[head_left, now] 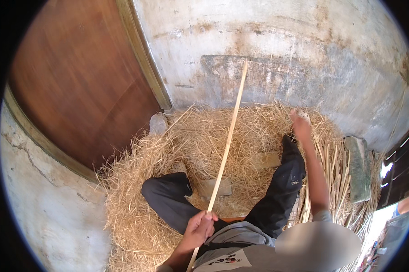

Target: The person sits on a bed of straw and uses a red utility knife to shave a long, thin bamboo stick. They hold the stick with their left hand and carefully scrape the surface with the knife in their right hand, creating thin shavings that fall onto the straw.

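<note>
A long, thin, pale bamboo strip (231, 131) slants up from my lap, its far end overlapping the wall in view. My left hand (200, 230) is closed around the strip near its lower end, in front of my waist. My right arm reaches out to the far right, past my foot. There my right hand (300, 127) is over the shavings, beside a pale speckled object (303, 117). Its fingers are small and blurred, so whether it holds anything is unclear.
Curly straw-like shavings (204, 131) cover the floor around my bent legs. Several split strips (333, 167) lie at my right, beside a greenish slab (358, 167). A pale flat block (215, 187) lies between my legs. A brown door (82, 77) and stained wall (277, 41) stand ahead.
</note>
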A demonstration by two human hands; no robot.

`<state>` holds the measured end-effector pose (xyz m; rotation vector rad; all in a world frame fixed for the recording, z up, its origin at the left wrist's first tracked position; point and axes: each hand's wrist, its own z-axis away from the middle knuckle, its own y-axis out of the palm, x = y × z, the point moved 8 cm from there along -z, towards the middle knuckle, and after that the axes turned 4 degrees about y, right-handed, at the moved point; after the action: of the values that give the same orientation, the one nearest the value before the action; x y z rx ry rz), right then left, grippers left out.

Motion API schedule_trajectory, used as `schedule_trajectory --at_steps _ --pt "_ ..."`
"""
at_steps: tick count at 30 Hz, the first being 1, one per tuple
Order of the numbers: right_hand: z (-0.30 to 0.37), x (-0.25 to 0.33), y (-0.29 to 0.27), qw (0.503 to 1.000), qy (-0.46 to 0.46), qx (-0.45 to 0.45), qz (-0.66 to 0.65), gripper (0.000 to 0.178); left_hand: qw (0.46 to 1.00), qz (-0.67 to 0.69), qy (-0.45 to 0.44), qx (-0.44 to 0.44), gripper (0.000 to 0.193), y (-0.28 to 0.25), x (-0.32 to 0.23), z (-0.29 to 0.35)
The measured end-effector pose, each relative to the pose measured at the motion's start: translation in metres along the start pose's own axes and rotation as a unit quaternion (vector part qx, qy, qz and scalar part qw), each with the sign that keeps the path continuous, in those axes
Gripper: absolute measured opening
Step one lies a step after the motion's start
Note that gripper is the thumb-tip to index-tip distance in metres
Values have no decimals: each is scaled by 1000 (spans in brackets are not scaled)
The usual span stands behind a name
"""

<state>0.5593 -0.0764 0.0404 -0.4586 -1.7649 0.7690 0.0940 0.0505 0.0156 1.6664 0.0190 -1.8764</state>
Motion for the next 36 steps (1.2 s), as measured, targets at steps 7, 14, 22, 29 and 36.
schedule_trajectory --at_steps 7,14,22,29,36 --pt "229 144 53 909 -398 76 -94 60 998 -62 12 -4 32 10 -16 -23" --pt "210 152 56 915 -397 46 -46 65 998 60 -27 9 30 21 -15 -20" --pt "214 161 53 891 -451 35 -46 65 969 236 -59 46 27 31 -2 -18" --pt "218 166 58 889 -457 28 -21 67 982 179 -45 28 26 28 -9 -21" --pt "222 174 61 868 -497 16 -12 68 986 159 -41 19 28 26 -10 -20"
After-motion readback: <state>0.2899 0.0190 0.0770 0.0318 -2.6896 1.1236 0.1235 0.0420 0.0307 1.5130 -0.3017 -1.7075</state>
